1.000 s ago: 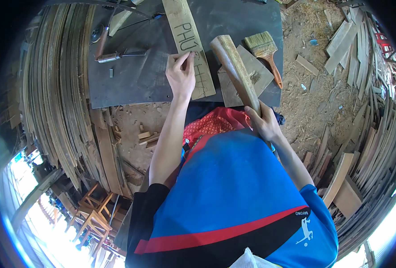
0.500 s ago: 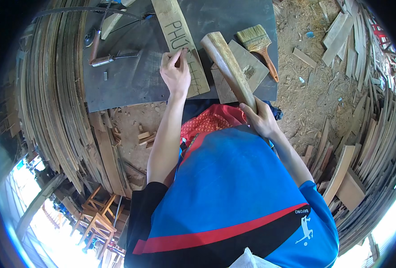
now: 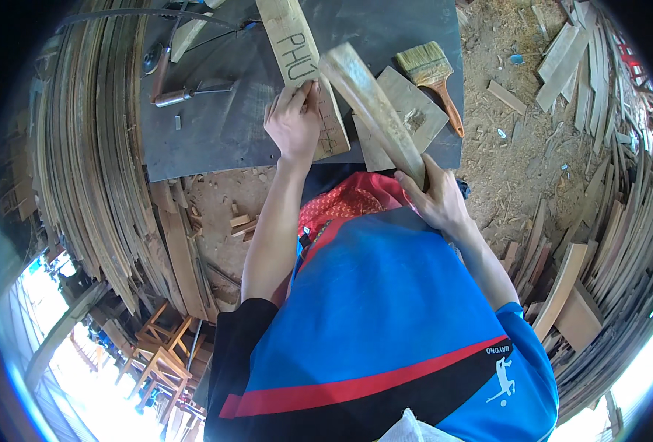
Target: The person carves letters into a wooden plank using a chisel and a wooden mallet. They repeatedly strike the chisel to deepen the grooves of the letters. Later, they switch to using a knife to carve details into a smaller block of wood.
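Head view: right hand point(image 3: 438, 197) wrapped round a chunky wood stick point(image 3: 374, 110), left hand point(image 3: 294, 124) bunched up over the marked board point(image 3: 295, 60), mid-surface point(image 3: 216, 140); can't tell if it's gripping anything. Brush point(image 3: 428, 68) lies right.

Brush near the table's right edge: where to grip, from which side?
Mid-handle, probably best from above and the right. The brush lies with its bristles pointing away and its narrower handle angled toward the near right edge of the table; a board sits close on the left.
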Demonstrator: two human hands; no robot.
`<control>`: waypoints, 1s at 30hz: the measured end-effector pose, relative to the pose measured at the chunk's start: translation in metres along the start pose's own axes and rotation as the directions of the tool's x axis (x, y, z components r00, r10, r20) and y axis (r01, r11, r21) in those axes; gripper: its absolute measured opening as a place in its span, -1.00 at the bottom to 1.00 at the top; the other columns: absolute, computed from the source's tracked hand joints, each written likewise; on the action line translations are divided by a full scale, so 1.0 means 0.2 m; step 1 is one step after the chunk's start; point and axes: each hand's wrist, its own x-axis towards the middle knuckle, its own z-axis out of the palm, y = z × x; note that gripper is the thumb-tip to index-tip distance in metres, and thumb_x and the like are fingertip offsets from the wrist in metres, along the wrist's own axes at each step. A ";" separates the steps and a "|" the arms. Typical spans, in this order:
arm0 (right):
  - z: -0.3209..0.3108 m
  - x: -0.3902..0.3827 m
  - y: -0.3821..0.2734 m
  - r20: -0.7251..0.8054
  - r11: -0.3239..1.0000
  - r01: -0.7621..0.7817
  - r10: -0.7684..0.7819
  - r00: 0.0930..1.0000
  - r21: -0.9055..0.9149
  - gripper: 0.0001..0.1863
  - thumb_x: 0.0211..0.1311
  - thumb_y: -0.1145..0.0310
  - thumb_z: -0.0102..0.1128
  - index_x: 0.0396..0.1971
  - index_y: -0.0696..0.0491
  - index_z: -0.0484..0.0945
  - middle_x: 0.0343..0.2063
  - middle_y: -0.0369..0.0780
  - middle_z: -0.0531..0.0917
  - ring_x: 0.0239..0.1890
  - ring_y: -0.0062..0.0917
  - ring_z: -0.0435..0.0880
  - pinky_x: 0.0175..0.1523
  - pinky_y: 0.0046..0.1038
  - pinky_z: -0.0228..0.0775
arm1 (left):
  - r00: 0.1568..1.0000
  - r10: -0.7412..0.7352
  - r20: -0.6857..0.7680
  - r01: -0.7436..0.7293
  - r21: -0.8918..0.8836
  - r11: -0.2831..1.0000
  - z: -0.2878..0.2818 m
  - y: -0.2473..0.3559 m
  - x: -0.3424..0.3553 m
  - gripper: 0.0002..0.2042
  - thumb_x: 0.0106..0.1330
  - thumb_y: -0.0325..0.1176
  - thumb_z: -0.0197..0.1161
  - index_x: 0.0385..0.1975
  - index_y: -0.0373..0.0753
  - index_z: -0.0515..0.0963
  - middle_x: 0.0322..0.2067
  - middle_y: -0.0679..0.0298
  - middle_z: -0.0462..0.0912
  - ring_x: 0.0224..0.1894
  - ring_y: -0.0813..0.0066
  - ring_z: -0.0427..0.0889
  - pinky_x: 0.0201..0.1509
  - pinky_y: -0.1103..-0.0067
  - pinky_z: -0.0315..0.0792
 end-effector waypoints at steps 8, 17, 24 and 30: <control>-0.05 0.05 -0.05 -0.005 0.958 0.107 -0.113 0.994 -0.266 -0.52 0.37 0.04 0.35 -0.12 0.20 0.48 -0.68 0.06 0.60 -0.54 0.06 0.69 -0.40 -0.05 0.49 | 0.998 0.059 0.010 -0.059 0.035 0.998 0.00 -0.01 0.01 -0.96 0.23 -0.34 0.47 -0.36 -0.07 0.76 -0.44 0.39 0.69 -0.38 0.35 0.70 -0.24 0.40 0.49; -0.01 0.05 -0.05 -0.012 0.960 0.096 -0.103 0.995 -0.264 -0.52 0.39 0.06 0.32 -0.08 0.22 0.48 -0.65 0.07 0.62 -0.54 0.05 0.70 -0.42 -0.05 0.49 | 1.000 0.019 0.021 -0.019 0.012 1.000 -0.01 -0.02 -0.01 -0.96 0.25 -0.29 0.45 -0.36 -0.02 0.76 -0.41 0.41 0.69 -0.36 0.32 0.69 -0.22 0.37 0.47; -0.04 0.06 -0.06 0.002 0.978 0.065 -0.066 0.998 -0.201 -0.52 0.41 0.05 0.29 -0.12 0.24 0.49 -0.63 0.09 0.63 -0.50 0.07 0.71 -0.37 -0.04 0.51 | 0.998 -0.028 0.055 0.028 0.003 1.000 -0.04 0.03 0.01 -0.91 0.21 -0.28 0.50 -0.34 -0.10 0.78 -0.41 0.37 0.70 -0.35 0.29 0.70 -0.21 0.39 0.50; -0.11 0.11 -0.02 -0.050 0.996 -0.028 0.024 0.998 -0.085 -0.48 0.42 0.01 0.28 -0.08 0.26 0.57 -0.54 0.13 0.66 -0.40 0.02 0.75 -0.24 -0.09 0.50 | 0.999 -0.006 0.047 0.006 -0.001 1.000 0.02 0.00 0.02 -0.94 0.20 -0.31 0.49 -0.41 -0.07 0.74 -0.42 0.42 0.71 -0.35 0.33 0.70 -0.23 0.36 0.46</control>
